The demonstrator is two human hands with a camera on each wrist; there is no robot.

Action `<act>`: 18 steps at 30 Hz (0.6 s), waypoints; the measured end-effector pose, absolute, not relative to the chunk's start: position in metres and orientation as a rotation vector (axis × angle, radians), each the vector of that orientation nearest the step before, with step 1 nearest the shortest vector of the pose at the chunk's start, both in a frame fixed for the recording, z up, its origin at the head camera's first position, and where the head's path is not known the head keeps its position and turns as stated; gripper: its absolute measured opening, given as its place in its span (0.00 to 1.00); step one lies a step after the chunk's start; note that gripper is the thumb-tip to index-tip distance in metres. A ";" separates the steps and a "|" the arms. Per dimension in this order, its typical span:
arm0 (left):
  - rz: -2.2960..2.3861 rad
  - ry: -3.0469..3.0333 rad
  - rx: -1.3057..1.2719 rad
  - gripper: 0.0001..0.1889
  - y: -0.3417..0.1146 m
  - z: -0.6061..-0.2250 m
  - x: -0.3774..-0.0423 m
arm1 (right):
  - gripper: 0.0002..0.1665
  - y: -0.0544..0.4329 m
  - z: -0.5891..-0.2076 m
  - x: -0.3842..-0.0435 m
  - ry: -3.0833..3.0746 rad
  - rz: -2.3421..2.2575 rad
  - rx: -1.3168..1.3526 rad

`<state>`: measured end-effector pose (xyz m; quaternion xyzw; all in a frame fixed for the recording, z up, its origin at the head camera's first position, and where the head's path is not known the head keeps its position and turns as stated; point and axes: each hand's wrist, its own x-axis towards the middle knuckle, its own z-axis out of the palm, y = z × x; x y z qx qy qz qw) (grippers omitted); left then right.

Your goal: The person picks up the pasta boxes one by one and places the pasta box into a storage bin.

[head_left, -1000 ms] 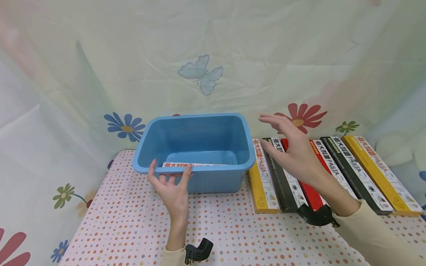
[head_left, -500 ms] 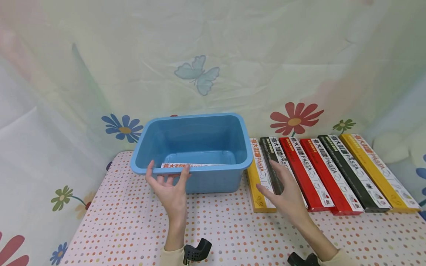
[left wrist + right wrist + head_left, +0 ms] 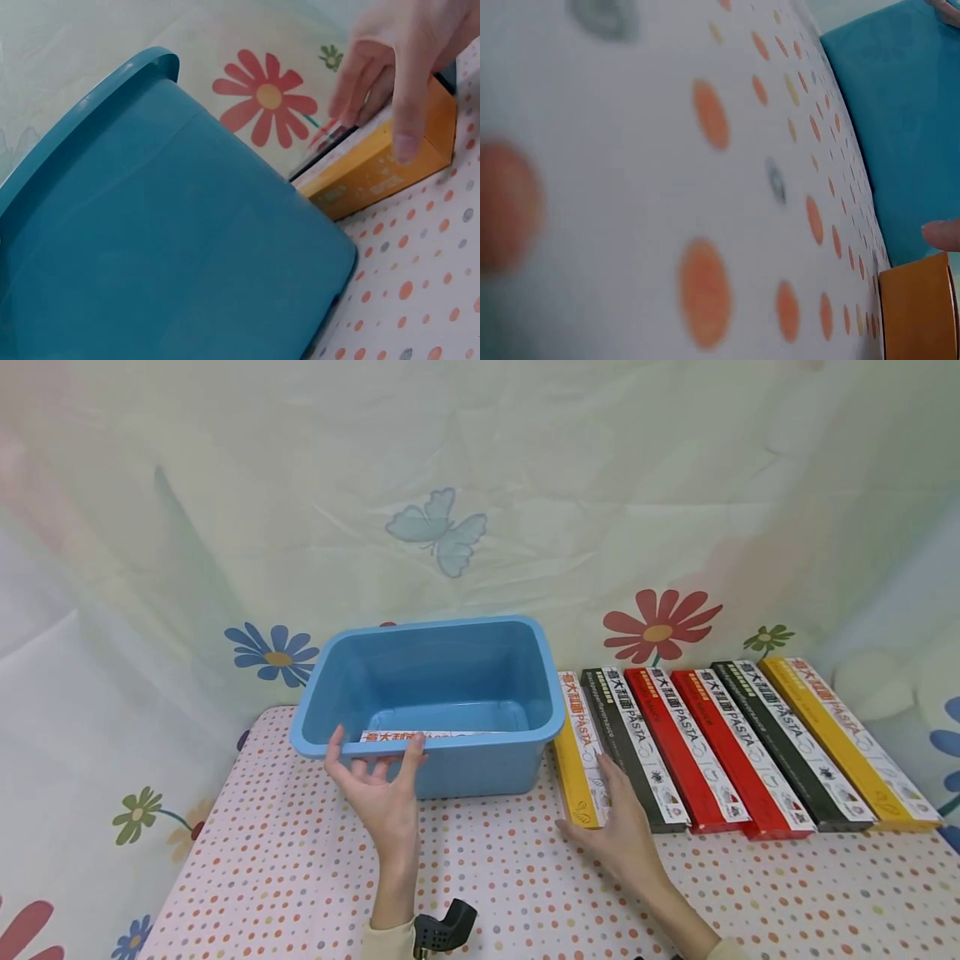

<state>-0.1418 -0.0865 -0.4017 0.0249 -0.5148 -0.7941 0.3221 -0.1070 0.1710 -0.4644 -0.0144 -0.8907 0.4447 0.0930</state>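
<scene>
A blue plastic tub [image 3: 480, 770] stands on the dotted table, with a pasta box [image 3: 427, 737] lying inside along its near wall. My left hand [image 3: 386, 810] holds the tub's near rim, a finger and the thumb hooked over the edge. My right hand [image 3: 618, 835] straddles the near end of a yellow pasta box [image 3: 577, 785] just right of the tub. Its thumb is on the left side, its fingers over the right. The left wrist view shows the thumb [image 3: 406, 135] straight against the yellow side [image 3: 375, 176]. In the right wrist view the thumb tip [image 3: 939, 234] stands by the box end [image 3: 919, 307].
Right of the yellow box lie a black pasta box [image 3: 637, 752], two red ones [image 3: 678, 752], another black one [image 3: 787, 743] and another yellow one [image 3: 840, 735], side by side. A flowered cloth [image 3: 525, 527] hangs behind the table.
My right hand has come down and left from above the row of boxes to the near end of the leftmost yellow box. My left hand has stayed on the tub's rim.
</scene>
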 end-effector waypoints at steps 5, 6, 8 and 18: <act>-2.086 -1.357 0.062 0.50 -0.085 -0.403 -0.141 | 0.71 0.175 -0.469 -0.109 -2.674 1.363 -0.122; -2.085 -1.358 0.063 0.50 -0.085 -0.403 -0.141 | 0.72 0.175 -0.470 -0.109 -2.690 1.383 -0.151; -2.084 -1.358 0.064 0.50 -0.085 -0.403 -0.141 | 0.74 0.174 -0.472 -0.108 -2.717 1.406 -0.206; -2.082 -1.350 0.048 0.50 -0.086 -0.401 -0.140 | 0.78 0.167 -0.478 -0.109 -2.660 1.404 -0.244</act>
